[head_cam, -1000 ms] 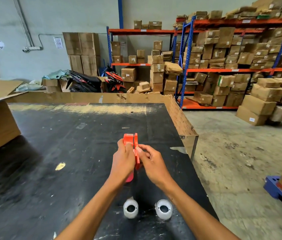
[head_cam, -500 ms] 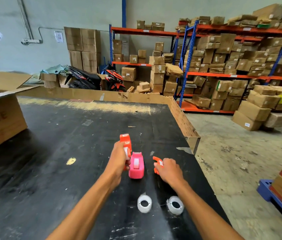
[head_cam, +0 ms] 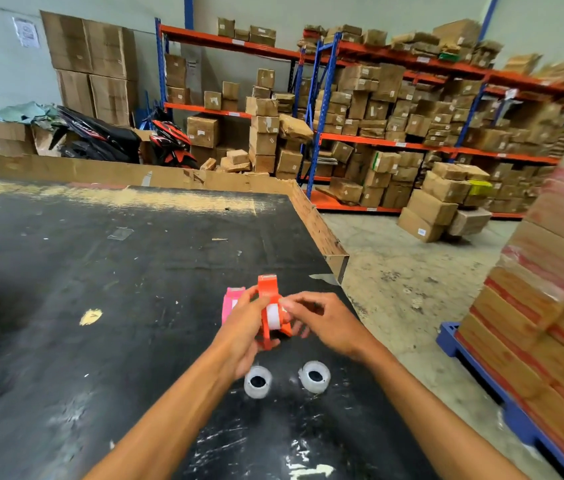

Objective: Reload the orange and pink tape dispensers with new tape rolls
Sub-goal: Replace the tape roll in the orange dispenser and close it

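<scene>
My left hand (head_cam: 244, 327) grips the orange tape dispenser (head_cam: 268, 296) above the black table (head_cam: 100, 306); a whitish core shows inside its frame. My right hand (head_cam: 322, 320) touches the dispenser's right side with its fingertips; whether it holds a part is blurred. The pink tape dispenser (head_cam: 230, 303) stands on the table just left of my left hand, partly hidden by it. Two clear tape rolls lie flat near me: one (head_cam: 258, 382) under my left wrist, the other (head_cam: 315, 375) to its right.
The table's right edge (head_cam: 322, 233) has a cardboard rim, with concrete floor beyond. A stack of boxes on a blue pallet (head_cam: 474, 368) stands close on the right. Shelving with cartons (head_cam: 377, 109) and parked scooters (head_cam: 100, 136) fill the background.
The view has swung right. My hands were apart half a second ago, the right one holding an orange piece; now both meet at the orange dispenser, right of the pink one.
</scene>
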